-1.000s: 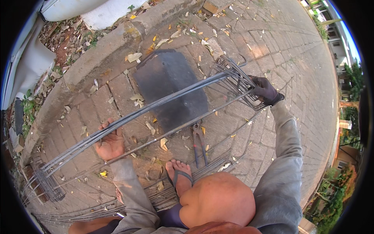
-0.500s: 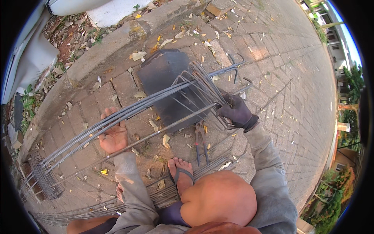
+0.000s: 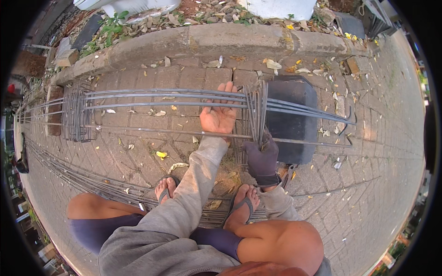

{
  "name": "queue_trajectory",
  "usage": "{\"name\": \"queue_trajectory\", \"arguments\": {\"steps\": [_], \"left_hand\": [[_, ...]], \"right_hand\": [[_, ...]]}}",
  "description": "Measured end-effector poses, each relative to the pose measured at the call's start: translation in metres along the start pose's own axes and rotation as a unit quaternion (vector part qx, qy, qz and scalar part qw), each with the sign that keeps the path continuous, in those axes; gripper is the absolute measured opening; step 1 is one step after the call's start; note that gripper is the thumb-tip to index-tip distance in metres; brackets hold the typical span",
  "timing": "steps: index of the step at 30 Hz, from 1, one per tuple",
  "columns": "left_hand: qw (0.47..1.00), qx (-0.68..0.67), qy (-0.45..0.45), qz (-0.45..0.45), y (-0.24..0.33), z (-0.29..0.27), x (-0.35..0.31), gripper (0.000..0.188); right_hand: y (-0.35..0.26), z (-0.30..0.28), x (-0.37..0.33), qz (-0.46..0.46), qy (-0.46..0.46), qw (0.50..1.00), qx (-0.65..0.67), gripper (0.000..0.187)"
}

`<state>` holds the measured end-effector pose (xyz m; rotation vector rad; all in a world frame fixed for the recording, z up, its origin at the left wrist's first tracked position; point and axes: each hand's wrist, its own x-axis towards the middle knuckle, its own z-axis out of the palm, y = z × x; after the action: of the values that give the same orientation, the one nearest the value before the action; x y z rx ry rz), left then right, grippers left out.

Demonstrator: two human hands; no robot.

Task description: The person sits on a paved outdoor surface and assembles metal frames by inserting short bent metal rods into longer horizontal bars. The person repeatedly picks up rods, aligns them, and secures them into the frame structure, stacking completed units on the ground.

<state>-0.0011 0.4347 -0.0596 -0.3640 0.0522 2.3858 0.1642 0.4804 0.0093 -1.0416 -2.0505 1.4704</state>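
Several long grey steel rods (image 3: 156, 96) run from left to right, with a single lower rod (image 3: 161, 130) nearer me. My left hand (image 3: 217, 118) is bare, palm up, fingers stretched beneath the upper rods; its wrist lies under the lower rod. Just right of it, my right hand (image 3: 262, 158), in a dark glove, is closed on the lower side of a bunch of rectangular wire stirrups (image 3: 256, 108) that surrounds the rods. Another bunch of stirrups (image 3: 76, 117) encircles the rods at the left. Some of the right fingers are hidden by the wires.
A black slab (image 3: 294, 117) lies beneath the rods' right part. Metal pincers (image 3: 288, 175) lie partly hidden beside my right wrist. A brick (image 3: 54, 110) sits under the rods' left end. More thin rods (image 3: 87, 179) lie near my feet. A concrete kerb (image 3: 230, 40) borders the paving.
The view has turned, so the rods now lie nearly level. My right hand and its stirrups have moved left along the rods, closer to my left hand and off the rods' hooked ends.
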Motion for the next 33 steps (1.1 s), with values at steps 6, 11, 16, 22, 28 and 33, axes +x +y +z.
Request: {"name": "queue_trajectory", "arguments": {"steps": [6, 11, 16, 22, 28, 33], "left_hand": [[0.995, 0.045, 0.051, 0.068, 0.002, -0.042, 0.003, 0.036], [0.938, 0.159, 0.288, 0.111, 0.049, -0.082, -0.001, 0.020], [0.651, 0.651, 0.350, -0.170, 0.104, -0.048, -0.071, 0.020], [0.076, 0.813, 0.031, -0.576, 0.230, 0.134, -0.145, 0.028], [-0.047, 0.983, 0.152, -0.094, 0.326, 0.219, -0.163, 0.035], [-0.018, 0.962, 0.234, 0.140, 0.389, 0.158, -0.118, 0.053]], "right_hand": [[0.025, 0.003, -0.010, 0.006, -0.034, 0.998, 0.059, 0.035], [0.026, 0.003, -0.006, 0.089, -0.064, 0.994, 0.030, 0.036], [0.035, -0.006, -0.002, 0.079, -0.090, 0.993, 0.008, 0.052], [0.036, -0.017, 0.006, 0.104, -0.129, 0.986, 0.030, 0.068], [0.012, -0.019, 0.007, 0.091, -0.159, 0.981, -0.058, 0.056], [0.009, -0.028, 0.003, 0.132, -0.148, 0.978, -0.062, 0.046]]}}
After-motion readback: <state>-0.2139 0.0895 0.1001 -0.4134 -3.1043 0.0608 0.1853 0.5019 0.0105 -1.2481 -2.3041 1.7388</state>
